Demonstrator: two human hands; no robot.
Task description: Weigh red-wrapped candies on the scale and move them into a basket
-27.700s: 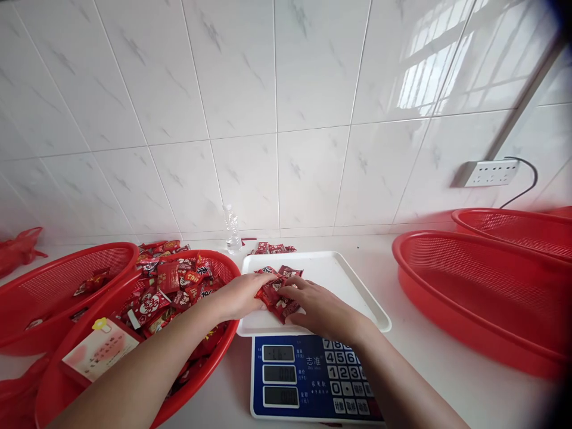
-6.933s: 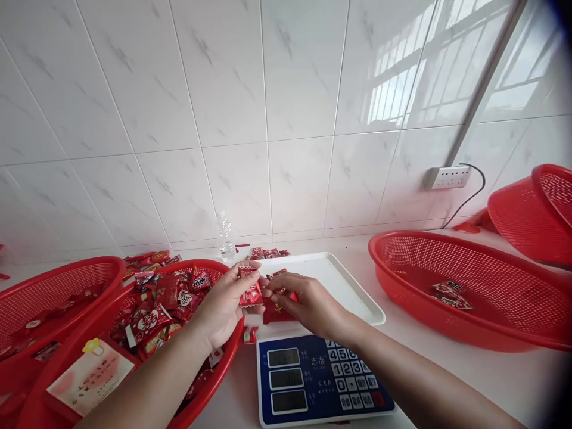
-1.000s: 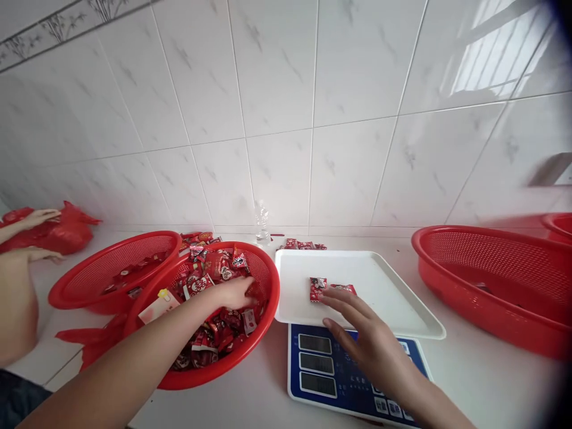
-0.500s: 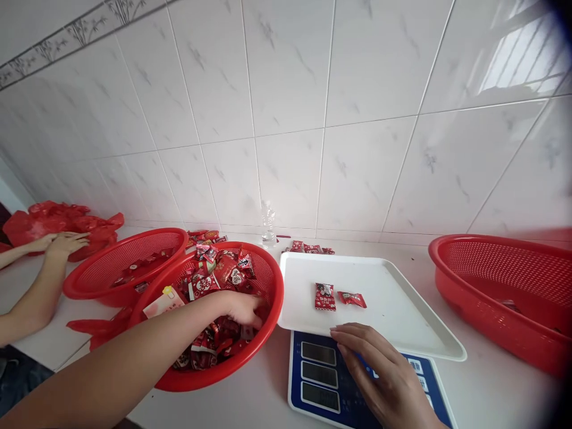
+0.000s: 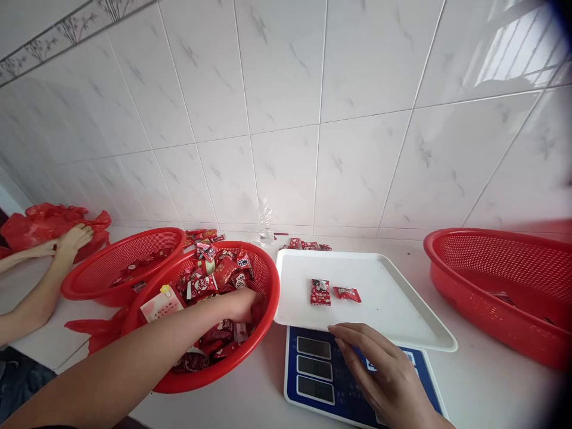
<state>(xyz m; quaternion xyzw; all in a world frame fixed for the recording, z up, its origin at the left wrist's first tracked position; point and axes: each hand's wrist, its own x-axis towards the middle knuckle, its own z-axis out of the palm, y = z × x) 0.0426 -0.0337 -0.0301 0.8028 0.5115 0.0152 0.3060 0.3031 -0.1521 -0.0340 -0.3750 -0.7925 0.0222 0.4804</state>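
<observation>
My left hand (image 5: 245, 306) reaches down among red-wrapped candies (image 5: 202, 286) in a red basket (image 5: 272, 286); its fingers are hidden there. My right hand (image 5: 379, 369) hovers over a blue scale (image 5: 315, 366), fingers stretched and slightly bent, with nothing held, the fingertips by the near edge of the white tray (image 5: 379, 274). On the tray lie a square red packet (image 5: 320, 292) and, just right of it, a small twisted red candy (image 5: 347, 294).
A second red basket (image 5: 125, 262) stands at the left, near another person's hands (image 5: 75, 238) on red plastic bags (image 5: 40, 223). A large red basket (image 5: 500, 298) is at the right. A clear bottle (image 5: 266, 223) and more packets (image 5: 308, 244) lie toward the tiled wall.
My left hand has shifted slightly within the candies, and some packets beside it have moved. The other person's hand has risen a little on the bags. The view has shifted slightly.
</observation>
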